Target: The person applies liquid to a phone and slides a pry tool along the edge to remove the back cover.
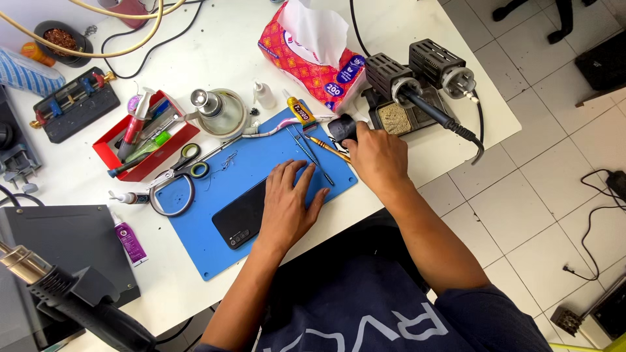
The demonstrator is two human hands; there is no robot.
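My left hand (291,203) lies flat, fingers spread, on a black phone (240,216) that rests face down on a blue work mat (195,221). My right hand (375,156) is closed around a black tool handle (342,128) at the mat's far right corner, next to the soldering station (417,81). Thin metal tweezers (312,155) and a yellow-handled tool (326,146) lie on the mat between the two hands.
A red tray (145,135) of tools, scissors (182,166), a glue tube (300,109), a small bottle (264,95) and a tissue box (313,52) sit behind the mat. A hot-air gun (72,293) stands at the near left. The table edge (456,156) drops to tiled floor on the right.
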